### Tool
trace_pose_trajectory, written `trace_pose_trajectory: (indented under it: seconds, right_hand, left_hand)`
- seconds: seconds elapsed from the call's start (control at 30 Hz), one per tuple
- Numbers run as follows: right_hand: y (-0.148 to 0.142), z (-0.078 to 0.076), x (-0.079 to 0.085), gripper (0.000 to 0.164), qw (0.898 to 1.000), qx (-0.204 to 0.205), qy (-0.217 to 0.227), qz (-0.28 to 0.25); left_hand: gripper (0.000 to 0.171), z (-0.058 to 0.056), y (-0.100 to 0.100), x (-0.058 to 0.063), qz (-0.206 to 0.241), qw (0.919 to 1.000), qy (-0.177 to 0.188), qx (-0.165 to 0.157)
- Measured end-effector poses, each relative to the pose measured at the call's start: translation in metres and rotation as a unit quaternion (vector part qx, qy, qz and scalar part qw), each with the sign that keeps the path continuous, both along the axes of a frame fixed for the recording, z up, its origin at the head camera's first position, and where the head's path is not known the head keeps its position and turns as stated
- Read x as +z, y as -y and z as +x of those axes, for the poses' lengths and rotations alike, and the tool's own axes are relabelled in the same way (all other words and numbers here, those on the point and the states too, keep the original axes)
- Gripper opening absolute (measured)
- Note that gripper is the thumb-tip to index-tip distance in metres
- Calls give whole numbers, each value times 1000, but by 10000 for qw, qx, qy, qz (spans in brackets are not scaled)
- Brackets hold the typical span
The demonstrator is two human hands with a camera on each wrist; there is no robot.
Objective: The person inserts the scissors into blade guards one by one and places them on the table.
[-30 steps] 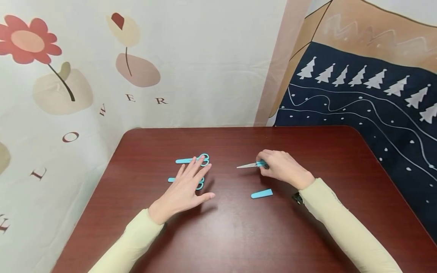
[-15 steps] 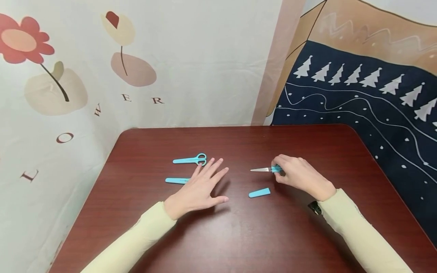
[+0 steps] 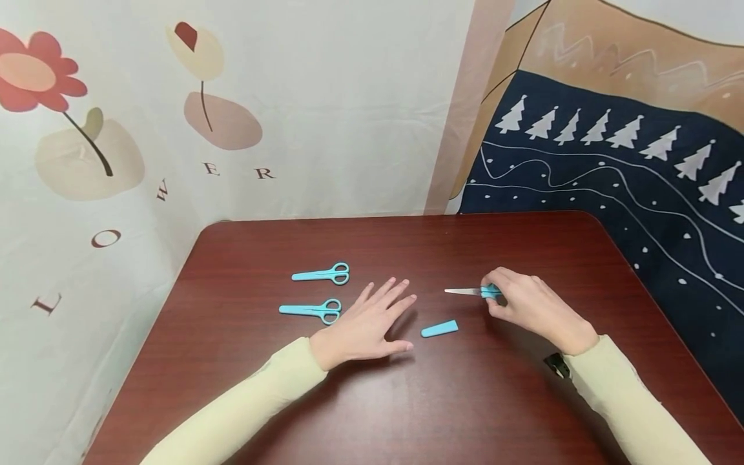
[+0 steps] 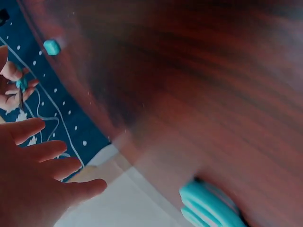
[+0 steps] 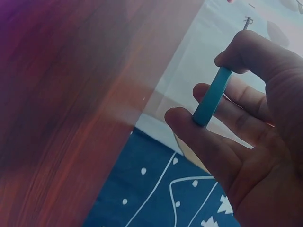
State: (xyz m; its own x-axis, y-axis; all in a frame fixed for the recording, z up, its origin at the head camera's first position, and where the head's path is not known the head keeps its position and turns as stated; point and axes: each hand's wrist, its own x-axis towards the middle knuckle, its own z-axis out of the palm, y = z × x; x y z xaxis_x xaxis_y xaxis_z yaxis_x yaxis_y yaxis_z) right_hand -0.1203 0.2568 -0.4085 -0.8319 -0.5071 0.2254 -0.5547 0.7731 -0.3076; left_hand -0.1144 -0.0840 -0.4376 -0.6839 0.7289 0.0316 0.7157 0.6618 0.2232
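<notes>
My right hand (image 3: 526, 307) pinches the blue handles of a pair of scissors (image 3: 463, 292); the bare metal blades point left. In the right wrist view the handle (image 5: 212, 98) shows edge-on between thumb and fingers. Left of these scissors and nearer me lies a light blue blade cover (image 3: 440, 329). My left hand (image 3: 369, 326) is spread palm down over the table, its fingertips pointing toward the cover. Just left of it lies a covered pair of blue scissors (image 3: 310, 310), and beyond that a second covered pair (image 3: 321, 274). Their handles face right.
The dark red-brown wooden table (image 3: 372, 413) has rounded far corners. Behind it hangs a pale cloth (image 3: 349, 129) with flowers and letters. On the right is a dark blue cloth (image 3: 581, 174) with white trees.
The right hand has moved to the right with the bare scissors. The left hand has slid right, off the two covered pairs, toward the blade cover.
</notes>
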Motion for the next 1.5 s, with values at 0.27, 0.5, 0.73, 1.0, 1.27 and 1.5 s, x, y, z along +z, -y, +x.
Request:
trace_pose_trajectory:
  seconds: [0.27, 0.5, 0.73, 1.0, 1.27, 1.5]
  right_hand:
    - [-20, 12, -2, 29, 9996, -99, -258, 38]
    - [-31, 19, -4, 30, 9992, -314, -226, 45]
    - [-37, 23, -6, 29, 9989, -384, -251, -63]
    - [-41, 24, -6, 31, 9987, -380, -328, -82]
    - [-39, 24, -7, 31, 9985, -498, -218, -79]
    - [-37, 23, -9, 29, 9983, -557, -165, -63]
  left_hand:
    - [85, -5, -27, -6, -62, 9994, 74, -325]
    - [78, -9, -47, -11, 540, 9965, 491, -398]
    - [70, -15, -60, -14, 628, 9936, 895, -299]
    - [57, -19, -72, -16, 481, 9940, 930, -331]
    - [42, -17, -76, -17, 410, 9957, 711, -429]
    - [22, -17, -79, -16, 391, 9963, 419, -639]
